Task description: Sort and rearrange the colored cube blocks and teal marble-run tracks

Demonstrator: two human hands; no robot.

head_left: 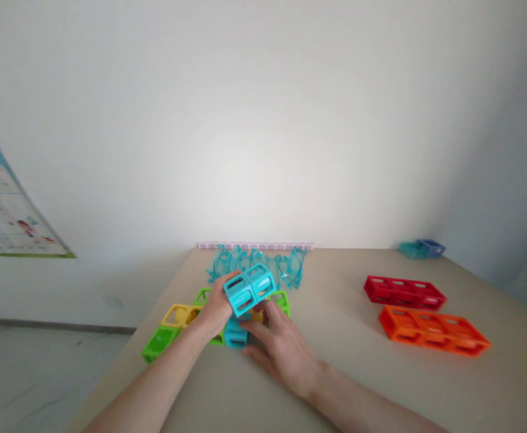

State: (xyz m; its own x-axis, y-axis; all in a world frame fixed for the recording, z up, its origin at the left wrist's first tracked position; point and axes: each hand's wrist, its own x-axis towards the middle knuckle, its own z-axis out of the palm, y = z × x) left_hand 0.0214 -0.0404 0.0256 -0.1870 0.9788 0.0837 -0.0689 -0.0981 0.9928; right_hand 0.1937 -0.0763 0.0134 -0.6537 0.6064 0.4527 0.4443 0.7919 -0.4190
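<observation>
Head view, and honestly the wall poster (13, 207) was the first thing I noticed from where I stood, way over on the left. Coming right from that, a solid-looking green block (159, 341) sat at the near left end of a cluster of blocks on the beige table (335, 300), with a yellow block (181, 314) just behind it on the far side. Next up was the person's left hand (218, 305), reaching in over the cluster. It was closed around the left end of a light blue frame block (249, 289), which was tilted and held up over the cluster, its open windows easy to see. Right below, a lower blue block (235, 332) sat on the near side of the cluster. On the far side, see-through teal pieces (293, 267) were spread out, and behind them a pale patterned strip (255, 246) lay along the table's far edge. Then came the right hand (288, 349), fingers bent, tips right up by the lower blue block; couldn't tell if it was actually gripping anything. A bright green frame (283, 300) poked out just past its knuckles. Well over to the right, a long red block (405, 293) lay with an orange block (432, 331) on its near side, and some small teal and blue pieces (429, 248) sat in the far right corner.
</observation>
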